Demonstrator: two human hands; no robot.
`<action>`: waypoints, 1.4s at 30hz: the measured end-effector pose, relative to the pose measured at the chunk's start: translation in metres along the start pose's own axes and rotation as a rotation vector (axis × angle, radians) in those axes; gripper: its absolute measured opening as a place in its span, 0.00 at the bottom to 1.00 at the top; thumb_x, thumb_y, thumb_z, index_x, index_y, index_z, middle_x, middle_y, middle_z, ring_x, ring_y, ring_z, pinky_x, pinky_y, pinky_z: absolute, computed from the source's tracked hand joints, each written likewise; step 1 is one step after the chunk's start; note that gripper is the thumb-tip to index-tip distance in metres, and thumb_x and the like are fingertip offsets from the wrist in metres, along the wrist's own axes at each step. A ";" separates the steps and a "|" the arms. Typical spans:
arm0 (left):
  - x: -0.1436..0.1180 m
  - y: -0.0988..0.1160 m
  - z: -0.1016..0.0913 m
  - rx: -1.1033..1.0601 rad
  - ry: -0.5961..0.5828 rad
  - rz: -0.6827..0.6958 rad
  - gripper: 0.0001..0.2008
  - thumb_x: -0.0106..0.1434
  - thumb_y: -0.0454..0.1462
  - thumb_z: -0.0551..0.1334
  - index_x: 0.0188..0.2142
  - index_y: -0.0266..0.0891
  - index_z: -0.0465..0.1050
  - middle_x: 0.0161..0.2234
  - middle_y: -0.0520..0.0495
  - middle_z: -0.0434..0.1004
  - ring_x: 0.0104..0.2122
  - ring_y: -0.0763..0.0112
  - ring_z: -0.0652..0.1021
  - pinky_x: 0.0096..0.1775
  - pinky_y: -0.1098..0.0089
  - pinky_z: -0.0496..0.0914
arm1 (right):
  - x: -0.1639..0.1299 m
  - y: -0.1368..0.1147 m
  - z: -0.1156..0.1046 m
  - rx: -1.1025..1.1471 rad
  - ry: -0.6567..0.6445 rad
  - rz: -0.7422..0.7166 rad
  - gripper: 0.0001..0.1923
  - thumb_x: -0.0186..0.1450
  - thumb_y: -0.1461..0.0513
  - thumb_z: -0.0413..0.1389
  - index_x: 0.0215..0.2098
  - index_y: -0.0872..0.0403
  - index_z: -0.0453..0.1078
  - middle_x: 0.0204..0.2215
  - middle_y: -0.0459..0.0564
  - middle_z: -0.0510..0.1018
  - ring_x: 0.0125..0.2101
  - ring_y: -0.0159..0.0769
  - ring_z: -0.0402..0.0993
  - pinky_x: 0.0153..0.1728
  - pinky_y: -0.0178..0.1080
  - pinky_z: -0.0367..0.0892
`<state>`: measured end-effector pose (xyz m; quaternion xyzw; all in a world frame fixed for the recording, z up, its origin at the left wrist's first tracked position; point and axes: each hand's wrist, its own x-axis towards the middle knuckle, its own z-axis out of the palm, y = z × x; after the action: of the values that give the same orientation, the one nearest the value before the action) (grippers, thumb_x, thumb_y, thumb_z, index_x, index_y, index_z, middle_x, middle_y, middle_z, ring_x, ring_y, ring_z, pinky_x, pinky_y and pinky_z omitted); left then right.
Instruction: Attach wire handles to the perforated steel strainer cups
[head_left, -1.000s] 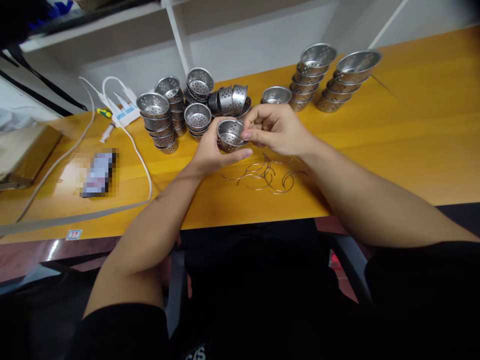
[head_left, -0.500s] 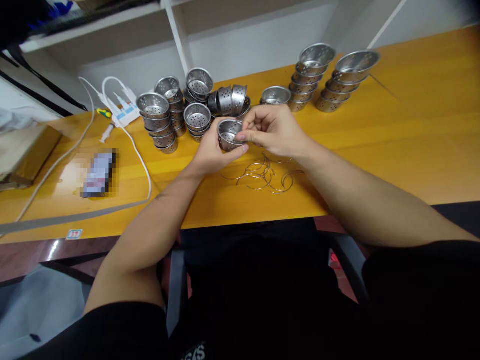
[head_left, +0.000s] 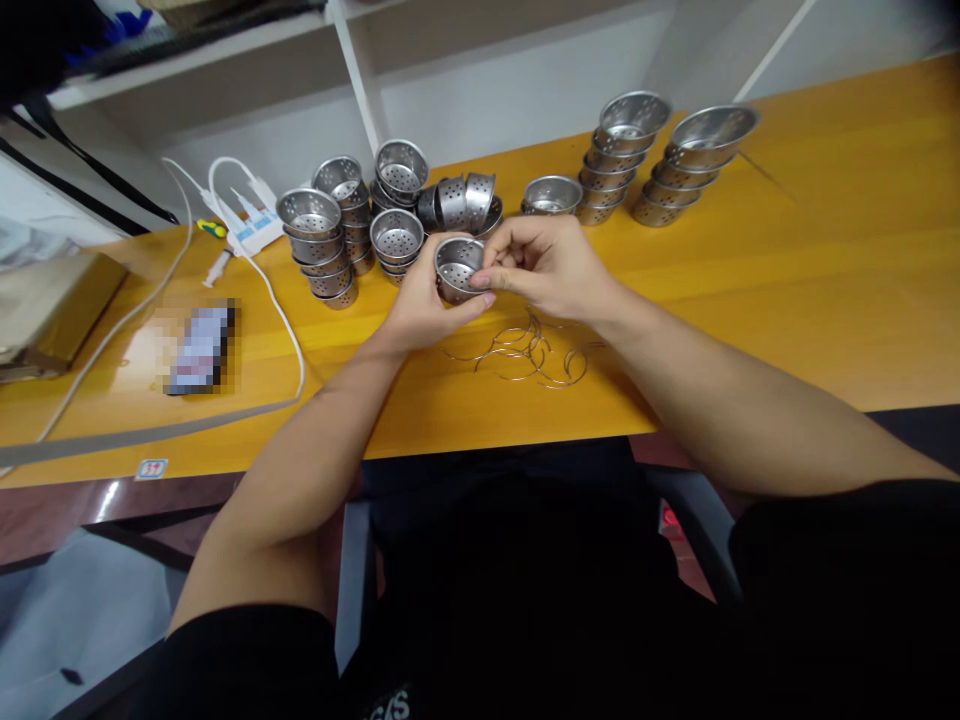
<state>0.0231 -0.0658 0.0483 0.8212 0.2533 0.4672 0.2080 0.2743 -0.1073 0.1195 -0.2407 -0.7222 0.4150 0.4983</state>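
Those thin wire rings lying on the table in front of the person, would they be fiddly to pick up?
Probably. The wire rings look very thin and lie flat on the wooden table, so fingers would have little to grip. They overlap in a loose tangle, so lifting one may drag others along. They look light and springy, likely to slide when pushed.

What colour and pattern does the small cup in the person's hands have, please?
Shiny silver metal cup dotted with round holes, seen in the head view.
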 end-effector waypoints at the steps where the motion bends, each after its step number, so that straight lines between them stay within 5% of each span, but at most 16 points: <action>1: 0.000 0.000 0.000 -0.007 0.001 0.010 0.40 0.76 0.52 0.84 0.77 0.44 0.72 0.65 0.38 0.85 0.65 0.46 0.90 0.75 0.39 0.87 | 0.000 0.000 0.000 -0.004 0.001 0.000 0.38 0.61 0.29 0.91 0.38 0.48 0.85 0.29 0.46 0.79 0.30 0.38 0.68 0.31 0.44 0.64; 8: 0.001 -0.003 0.002 -0.014 0.012 -0.040 0.43 0.76 0.57 0.85 0.78 0.45 0.72 0.65 0.38 0.85 0.67 0.44 0.90 0.77 0.38 0.85 | -0.004 0.004 -0.001 -0.100 0.006 -0.014 0.38 0.64 0.27 0.87 0.45 0.45 0.86 0.33 0.48 0.81 0.33 0.42 0.71 0.34 0.45 0.73; 12: 0.004 0.000 -0.002 0.030 0.042 -0.091 0.47 0.77 0.63 0.82 0.82 0.48 0.68 0.69 0.37 0.84 0.71 0.43 0.88 0.79 0.38 0.83 | -0.007 0.005 -0.003 -0.238 0.086 -0.060 0.37 0.72 0.27 0.81 0.60 0.42 0.87 0.46 0.53 0.86 0.38 0.48 0.78 0.45 0.54 0.84; 15: 0.007 0.004 -0.006 0.057 0.057 -0.094 0.49 0.77 0.67 0.81 0.82 0.49 0.68 0.71 0.36 0.83 0.72 0.43 0.88 0.79 0.40 0.83 | -0.007 0.001 -0.008 -0.384 0.087 -0.121 0.29 0.78 0.31 0.75 0.59 0.41 0.88 0.53 0.58 0.88 0.47 0.56 0.82 0.56 0.62 0.87; 19: 0.009 0.007 -0.007 0.063 0.105 -0.116 0.49 0.74 0.71 0.81 0.77 0.47 0.72 0.69 0.37 0.85 0.70 0.44 0.89 0.78 0.41 0.84 | -0.007 -0.005 -0.014 -0.459 0.039 -0.117 0.20 0.80 0.39 0.74 0.59 0.39 0.90 0.60 0.61 0.90 0.62 0.68 0.84 0.66 0.71 0.86; 28: 0.007 -0.004 -0.006 0.058 0.113 -0.077 0.49 0.74 0.68 0.82 0.79 0.48 0.69 0.70 0.34 0.83 0.73 0.40 0.87 0.81 0.35 0.81 | -0.008 0.000 -0.013 -0.523 -0.053 -0.161 0.11 0.80 0.51 0.73 0.58 0.42 0.89 0.68 0.61 0.87 0.70 0.71 0.83 0.77 0.77 0.81; 42: 0.003 -0.012 -0.001 -0.014 0.068 -0.045 0.56 0.75 0.71 0.80 0.86 0.54 0.58 0.70 0.36 0.80 0.71 0.43 0.89 0.76 0.40 0.86 | -0.007 0.002 -0.006 -0.511 -0.103 -0.138 0.18 0.80 0.44 0.75 0.60 0.43 0.90 0.68 0.61 0.86 0.72 0.69 0.82 0.79 0.75 0.78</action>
<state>0.0204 -0.0547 0.0436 0.7974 0.2754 0.4917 0.2158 0.2821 -0.1089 0.1150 -0.2875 -0.8425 0.1961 0.4111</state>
